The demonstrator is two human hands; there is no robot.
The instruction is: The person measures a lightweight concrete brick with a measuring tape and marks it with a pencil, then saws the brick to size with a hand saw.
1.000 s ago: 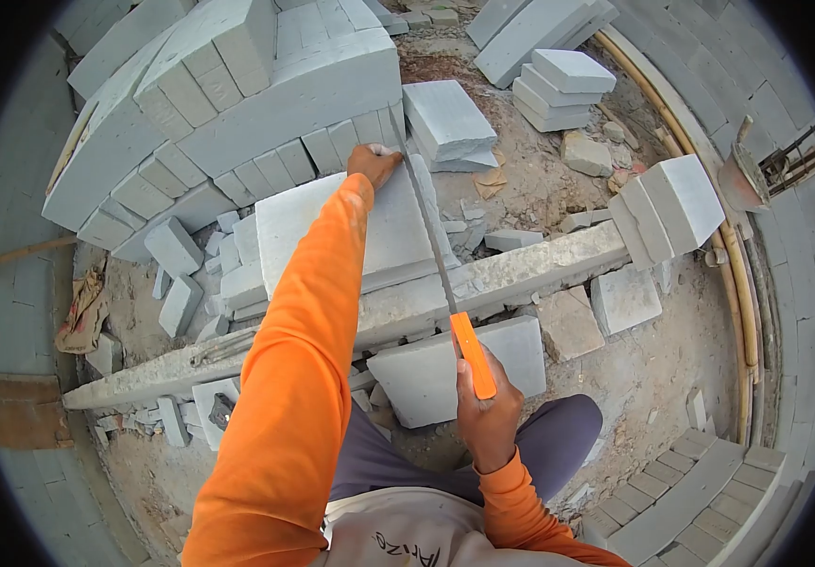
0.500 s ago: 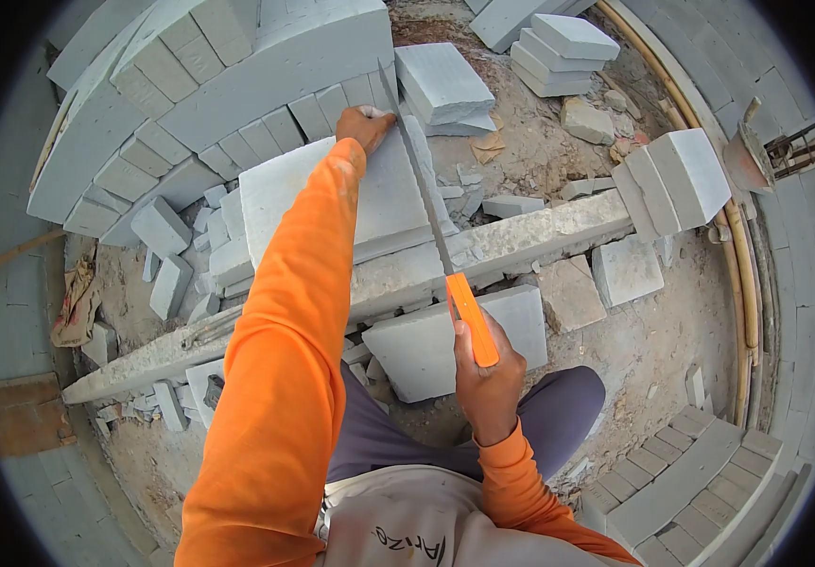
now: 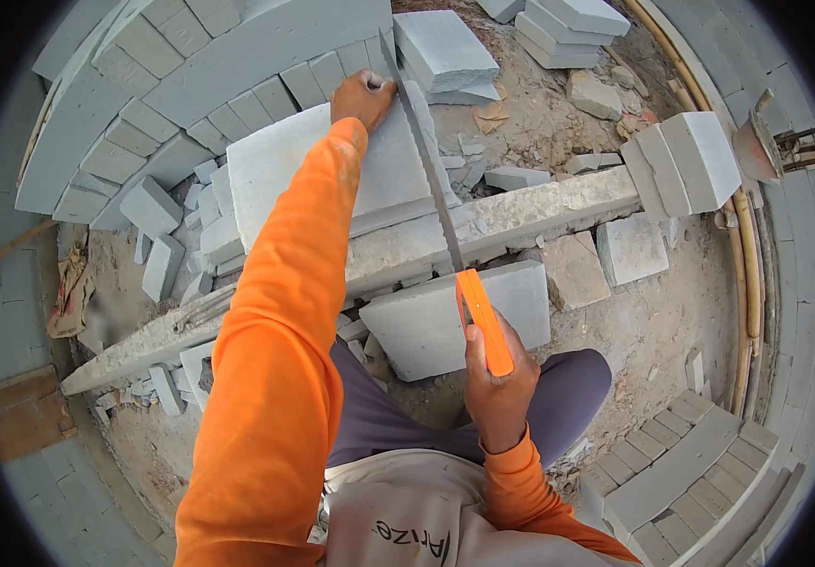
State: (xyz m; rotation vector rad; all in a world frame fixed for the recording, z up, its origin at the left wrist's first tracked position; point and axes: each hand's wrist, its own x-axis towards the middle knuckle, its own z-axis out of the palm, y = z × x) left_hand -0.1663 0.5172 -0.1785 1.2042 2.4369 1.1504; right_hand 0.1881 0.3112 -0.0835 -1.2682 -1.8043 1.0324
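Note:
An orange-handled handsaw (image 3: 431,170) is gripped in my right hand (image 3: 504,387), its long blade pointing away from me. The blade runs along the right part of a pale grey block (image 3: 285,175), with a narrow strip of block on its other side. My left hand (image 3: 364,99) is closed, resting at the far right of that block, close beside the blade. Whatever its fingers hold, if anything, is hidden. Under the saw handle, another flat block (image 3: 426,331) leans near my knees. The block being sawn sits by a long concrete beam (image 3: 540,210).
Stacked blocks (image 3: 266,57) rise at the far left, with broken pieces (image 3: 164,269) below them. More blocks stand at the back (image 3: 445,52) and on the beam's right end (image 3: 701,161). Bamboo poles (image 3: 740,293) line the right side. A block stack (image 3: 682,463) stands lower right.
The saw has been drawn slightly toward me, and my right hand has moved down and right with it. My left hand stays by the blade. The whole view has shifted a little.

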